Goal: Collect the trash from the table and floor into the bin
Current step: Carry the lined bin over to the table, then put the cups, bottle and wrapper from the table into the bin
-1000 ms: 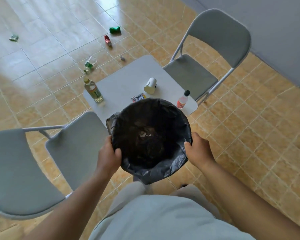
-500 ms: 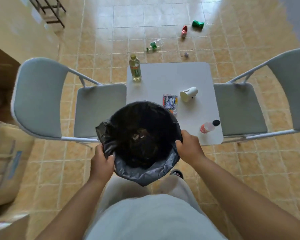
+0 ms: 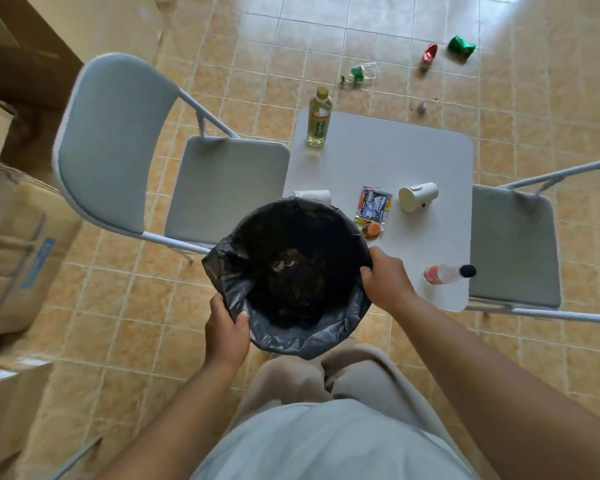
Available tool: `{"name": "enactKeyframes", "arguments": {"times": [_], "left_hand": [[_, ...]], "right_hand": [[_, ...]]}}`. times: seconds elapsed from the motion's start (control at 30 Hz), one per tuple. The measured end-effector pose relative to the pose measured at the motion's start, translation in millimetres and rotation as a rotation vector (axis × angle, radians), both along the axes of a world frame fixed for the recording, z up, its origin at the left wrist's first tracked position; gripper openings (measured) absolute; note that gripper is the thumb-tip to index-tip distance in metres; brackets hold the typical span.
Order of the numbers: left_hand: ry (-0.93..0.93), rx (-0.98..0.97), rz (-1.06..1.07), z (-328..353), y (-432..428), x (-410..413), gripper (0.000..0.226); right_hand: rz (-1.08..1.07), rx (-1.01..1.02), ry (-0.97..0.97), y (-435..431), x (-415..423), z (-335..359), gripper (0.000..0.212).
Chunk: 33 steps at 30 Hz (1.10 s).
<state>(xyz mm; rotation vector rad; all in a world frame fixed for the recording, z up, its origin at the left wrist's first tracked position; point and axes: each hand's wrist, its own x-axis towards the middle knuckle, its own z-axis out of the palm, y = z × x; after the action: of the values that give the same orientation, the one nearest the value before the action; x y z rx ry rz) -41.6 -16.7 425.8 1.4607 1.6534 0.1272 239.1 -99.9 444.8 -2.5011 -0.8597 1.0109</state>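
- Head view: a person is carrying a bin (image 3: 302, 342), lined with a black bag, in both hands at the near-left corner of a small white table (image 3: 395, 154). It is probably being brought close so that litter can drop straight in.
- The left hand (image 3: 226, 332) is gripping the near-left rim. Its thumb (image 3: 240, 318) is hooking over the liner, and the other fingers are hiding beneath the outer side.
- The right hand (image 3: 385, 280) is gripping the right rim, its fingers curling tightly over the edge and seemingly pinning the bag so it cannot slip.
- The bin's mouth is facing up, with a few scraps lying at the bottom.
- Waiting on the table are:
  - an upright yellow-drink bottle (image 3: 319, 119)
  - a snack wrapper (image 3: 374, 204)
  - a tipped paper cup (image 3: 418, 200)
  - a second cup (image 3: 312, 195), half hidden behind the bin
  - a black-capped bottle (image 3: 447, 273) lying on its side
- Lying on the floor beyond the table are a crushed green can (image 3: 461, 46), a red can (image 3: 429, 55) and a squashed clear bottle (image 3: 359, 72).
- With both hands busy, one will likely need freeing before any picking up.
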Motion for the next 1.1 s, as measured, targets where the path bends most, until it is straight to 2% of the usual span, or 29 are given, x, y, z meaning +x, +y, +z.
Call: {"name": "enactKeyframes", "arguments": {"times": [0.27, 0.47, 0.57, 0.63, 0.73, 0.83, 0.9, 1.0, 1.1], "left_hand": [[0.076, -0.047, 0.033, -7.3, -9.5, 18.6, 0.051], [0.100, -0.021, 0.144, -7.8, -26.8, 41.6, 0.047], [0.236, 0.098, 0.134, -11.5, -32.7, 45.4, 0.046], [0.371, 0.243, 0.124, -13.2, -38.7, 46.2, 0.066], [0.400, 0.435, -0.080, -18.3, -45.5, 49.7, 0.092], [0.438, 0.457, -0.333, -28.5, -47.4, 55.3, 0.102], [0.464, 0.443, -0.363, -33.3, -46.5, 57.3, 0.102], [0.478, 0.448, -0.367, -36.8, -45.5, 56.0, 0.101], [0.486, 0.458, -0.374, -39.4, -45.6, 54.5, 0.101]], "right_hand": [[0.160, -0.020, -0.020, 19.6, 28.7, -23.1, 0.017], [0.307, -0.020, -0.022, 32.2, 60.9, -33.7, 0.018], [0.379, -0.011, -0.011, 35.3, 69.7, -37.6, 0.018], [0.409, -0.001, -0.007, 34.8, 73.2, -39.2, 0.016], [0.438, 0.020, 0.015, 31.0, 77.3, -43.8, 0.006], [0.468, 0.050, 0.029, 27.8, 80.6, -48.8, 0.010], [0.459, 0.113, 0.051, 24.6, 83.7, -51.2, 0.022], [0.256, 0.258, 0.105, 24.4, 95.8, -54.5, 0.041], [0.237, 0.227, -0.094, 32.5, 117.8, -71.7, 0.032]]}}
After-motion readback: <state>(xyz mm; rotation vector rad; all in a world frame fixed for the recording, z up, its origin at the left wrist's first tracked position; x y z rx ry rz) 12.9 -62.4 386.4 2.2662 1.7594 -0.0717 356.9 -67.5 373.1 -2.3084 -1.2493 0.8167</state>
